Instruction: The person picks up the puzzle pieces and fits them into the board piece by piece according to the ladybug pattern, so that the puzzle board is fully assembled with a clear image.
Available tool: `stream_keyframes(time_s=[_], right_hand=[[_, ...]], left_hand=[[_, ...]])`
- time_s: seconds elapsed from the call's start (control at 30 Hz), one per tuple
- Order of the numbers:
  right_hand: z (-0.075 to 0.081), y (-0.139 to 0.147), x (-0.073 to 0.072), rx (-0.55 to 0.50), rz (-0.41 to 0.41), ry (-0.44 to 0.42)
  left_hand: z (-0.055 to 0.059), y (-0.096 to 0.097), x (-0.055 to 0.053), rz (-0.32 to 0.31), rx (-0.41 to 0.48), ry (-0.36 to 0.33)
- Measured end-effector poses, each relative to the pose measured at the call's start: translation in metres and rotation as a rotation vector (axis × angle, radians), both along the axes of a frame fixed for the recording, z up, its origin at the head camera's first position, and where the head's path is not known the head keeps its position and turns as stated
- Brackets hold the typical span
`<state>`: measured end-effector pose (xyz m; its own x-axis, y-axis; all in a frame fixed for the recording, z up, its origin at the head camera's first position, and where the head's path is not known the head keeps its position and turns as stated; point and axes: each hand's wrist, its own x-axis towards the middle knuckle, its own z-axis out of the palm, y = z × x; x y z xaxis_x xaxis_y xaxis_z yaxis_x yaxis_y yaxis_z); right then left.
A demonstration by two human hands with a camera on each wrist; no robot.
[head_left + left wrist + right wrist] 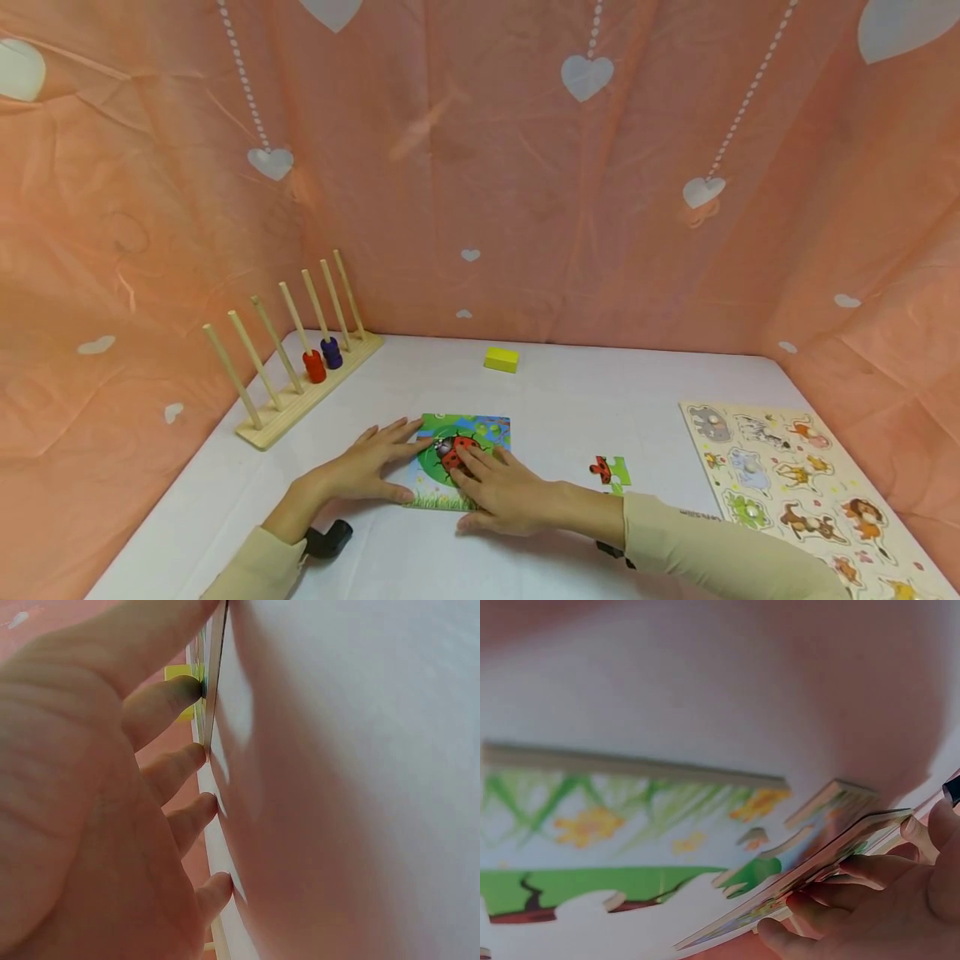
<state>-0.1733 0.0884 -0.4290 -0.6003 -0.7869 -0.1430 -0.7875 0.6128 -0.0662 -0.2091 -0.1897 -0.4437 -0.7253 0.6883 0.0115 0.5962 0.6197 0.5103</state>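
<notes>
Two hands at a ladybug puzzle. The puzzle lies flat on the tabletop, at six o'clock in the head view. The left hand reaches in from eight o'clock, palm down, its fingers extended and fanned; forefinger and thumb touch the puzzle's near-left border, gripping nothing. The right hand enters from four o'clock, fingers spread and nearly straight across the picture, resting on it without grasping; its thumb points toward nine o'clock. Loose puzzle pieces lie at three o'clock from the puzzle, near the right forearm.
</notes>
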Motion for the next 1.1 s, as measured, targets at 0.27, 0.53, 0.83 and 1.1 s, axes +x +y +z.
stream_keyframes(time_s=[0.27, 0.53, 0.83, 1.1], right_hand=[[0.001, -0.002, -0.002, -0.012, -0.035, -0.008], [0.006, -0.005, -0.005, -0.028, -0.031, -0.018], [0.011, -0.010, -0.012, 0.000, -0.030, -0.005], [0.008, -0.011, -0.015, 0.014, -0.025, 0.002]], left_hand=[[-0.001, 0.001, -0.002, -0.001, -0.006, 0.006], [0.004, 0.004, 0.004, 0.011, -0.030, 0.007], [0.012, 0.012, 0.010, -0.021, -0.049, -0.007], [0.008, 0.011, 0.009, -0.039, -0.028, -0.019]])
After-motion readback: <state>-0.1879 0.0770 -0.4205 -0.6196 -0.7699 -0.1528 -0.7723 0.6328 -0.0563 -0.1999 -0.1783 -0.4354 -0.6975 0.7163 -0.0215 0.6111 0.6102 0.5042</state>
